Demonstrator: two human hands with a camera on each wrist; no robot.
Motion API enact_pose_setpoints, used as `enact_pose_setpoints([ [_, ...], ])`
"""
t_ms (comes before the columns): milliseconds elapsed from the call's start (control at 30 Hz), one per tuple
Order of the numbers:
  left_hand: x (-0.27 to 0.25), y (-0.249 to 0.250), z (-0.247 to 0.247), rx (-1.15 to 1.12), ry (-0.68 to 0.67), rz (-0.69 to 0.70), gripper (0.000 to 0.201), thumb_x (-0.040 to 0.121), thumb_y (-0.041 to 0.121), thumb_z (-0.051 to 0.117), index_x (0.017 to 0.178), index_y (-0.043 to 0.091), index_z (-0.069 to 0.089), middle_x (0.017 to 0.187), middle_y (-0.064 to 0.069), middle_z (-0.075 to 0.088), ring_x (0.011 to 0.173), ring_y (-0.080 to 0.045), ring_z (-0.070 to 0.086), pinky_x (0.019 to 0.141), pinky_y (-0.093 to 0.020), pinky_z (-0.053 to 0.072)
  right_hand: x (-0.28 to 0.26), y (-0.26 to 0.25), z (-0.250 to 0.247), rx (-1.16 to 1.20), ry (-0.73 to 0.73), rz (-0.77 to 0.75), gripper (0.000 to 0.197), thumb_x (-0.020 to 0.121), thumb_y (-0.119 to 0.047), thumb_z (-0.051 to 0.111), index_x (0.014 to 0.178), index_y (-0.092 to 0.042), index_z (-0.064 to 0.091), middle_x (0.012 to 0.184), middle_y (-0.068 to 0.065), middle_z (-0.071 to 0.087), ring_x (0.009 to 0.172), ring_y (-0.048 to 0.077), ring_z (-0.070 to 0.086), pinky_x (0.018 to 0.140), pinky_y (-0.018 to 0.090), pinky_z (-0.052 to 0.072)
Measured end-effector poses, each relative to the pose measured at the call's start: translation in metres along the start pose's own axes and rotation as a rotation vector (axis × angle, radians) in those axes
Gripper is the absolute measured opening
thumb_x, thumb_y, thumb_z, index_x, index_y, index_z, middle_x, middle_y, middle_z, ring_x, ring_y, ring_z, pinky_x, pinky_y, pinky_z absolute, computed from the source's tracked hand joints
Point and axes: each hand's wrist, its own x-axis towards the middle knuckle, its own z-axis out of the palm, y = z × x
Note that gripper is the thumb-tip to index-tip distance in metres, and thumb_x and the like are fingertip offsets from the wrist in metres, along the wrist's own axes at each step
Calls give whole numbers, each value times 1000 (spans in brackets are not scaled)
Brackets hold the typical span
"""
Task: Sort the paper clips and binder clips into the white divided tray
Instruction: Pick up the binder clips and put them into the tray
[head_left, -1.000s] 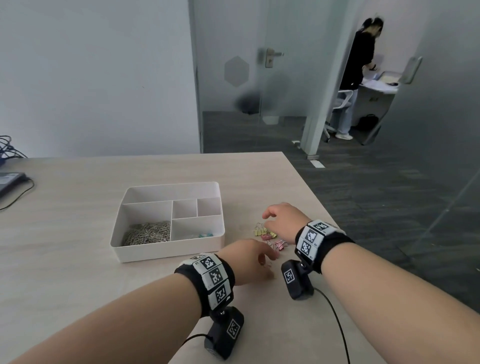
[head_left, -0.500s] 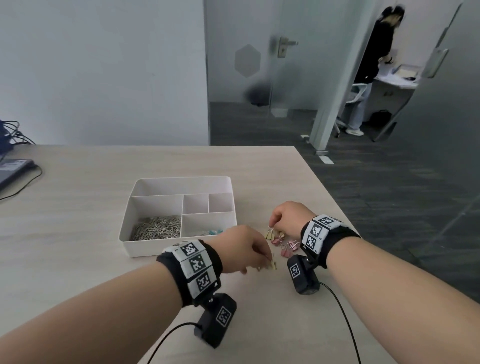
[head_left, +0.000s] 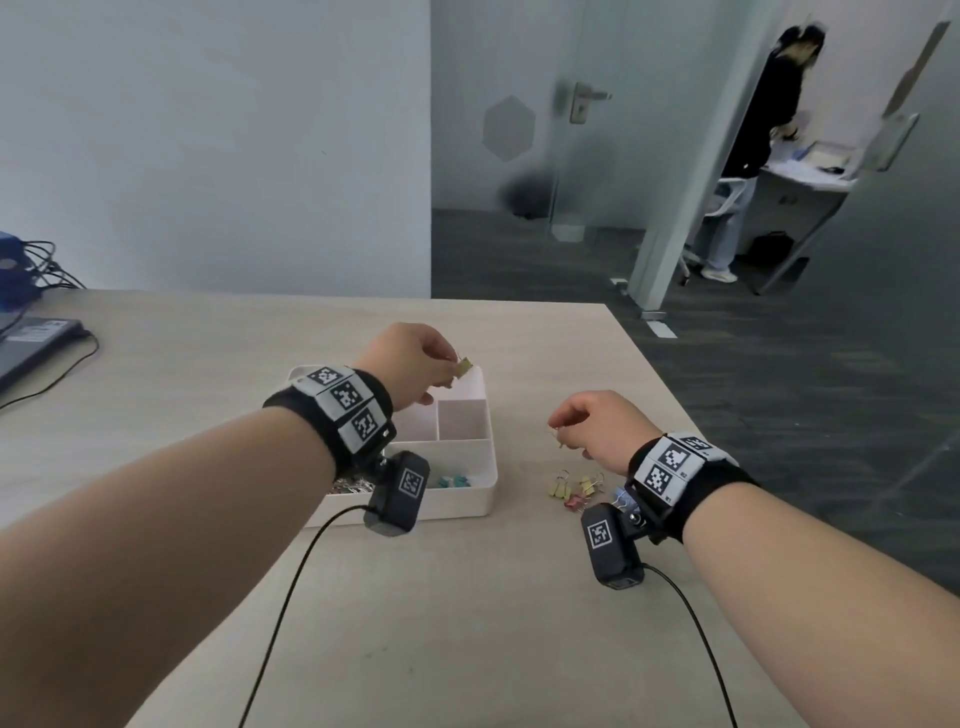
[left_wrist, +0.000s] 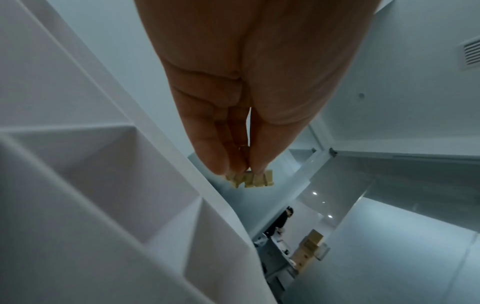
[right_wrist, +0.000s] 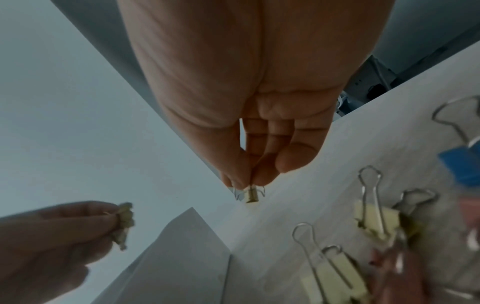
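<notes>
My left hand (head_left: 447, 364) hangs over the far right corner of the white divided tray (head_left: 492, 467) and pinches small yellow binder clips (head_left: 464, 367) (left_wrist: 250, 179). My right hand (head_left: 558, 434) is raised just right of the tray and pinches another small yellow binder clip (right_wrist: 252, 195) by its wire handles. Several loose binder clips (head_left: 574, 488), yellow, pink and blue, lie on the table under that wrist. In the tray's near right compartment are teal binder clips (head_left: 453, 481). Silver paper clips (head_left: 352, 486) show in its near left compartment, mostly behind my left wrist.
The pale wooden table (head_left: 467, 623) ends at a right edge close to my right arm. A laptop (head_left: 31, 343) and cables sit at the far left. A person (head_left: 753, 156) stands at a desk beyond the glass door.
Both hands lifted off the table, each with yellow clips. The left hand moved from the pile to above the tray's far right corner. The right hand rose above the pile.
</notes>
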Motion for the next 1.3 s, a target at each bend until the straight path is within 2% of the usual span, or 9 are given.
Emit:
enact_pose_setpoints([
  [100,18,-6,-2,161,-4,-26,4,85,16,69,87,13,72,83,-5,76,77,-25,73,71,-40,64,-1,-5,3,120,6,26,16,87,-2,65,93,-16,72,89,3,70,75,17,64,72,35,57],
  [200,24,-9,1,398,-55,-5,12,85,22,70,96,18,75,94,1,75,75,-18,67,71,-29,56,-2,-7,1,134,18,27,16,87,-2,65,94,-15,72,89,2,69,75,16,64,71,33,57],
  [300,20,-1,11,454,-45,121,21,87,23,69,108,22,73,108,5,71,98,-16,64,84,-27,50,-2,0,-5,-11,24,38,25,86,-1,60,87,-23,72,87,-1,71,75,15,66,73,33,56],
  [400,6,22,34,444,-160,232,16,88,27,68,104,26,74,104,10,71,96,-13,65,81,-25,47,-5,5,-14,-203,-30,92,33,85,-1,53,82,-26,74,84,-2,73,77,15,69,76,35,59],
  [567,-10,48,89,678,-414,307,21,88,36,64,107,32,73,107,13,71,102,-13,64,93,-35,53,-14,4,-24,-502,-122,100,27,89,-8,55,94,-17,80,87,-5,73,79,14,66,80,28,53],
  [767,-9,48,135,1000,-548,195,28,89,44,62,111,29,70,107,11,68,106,-21,58,101,-47,30,-19,11,-23,-576,-167,113,19,84,-27,70,90,-12,80,88,5,76,84,21,71,76,30,57],
  [1033,-13,41,130,904,-481,224,19,89,36,58,99,32,73,100,11,69,98,-18,59,98,-45,31,-14,11,-15,-620,-215,119,16,86,-22,69,92,-11,79,70,3,71,76,23,69,78,29,56],
  [1133,-10,45,110,737,-366,256,18,90,37,57,96,34,74,99,15,69,98,-15,61,98,-43,35,-9,6,-20,-554,-130,85,17,88,-24,69,96,-14,80,97,2,76,94,21,69,84,29,53],
  [1300,14,27,43,430,-119,151,11,83,37,64,74,36,71,83,18,69,83,-12,64,83,-37,54,7,-23,-14,-182,77,-3,12,86,-27,70,83,-18,77,73,-6,70,83,19,70,74,29,50],
])
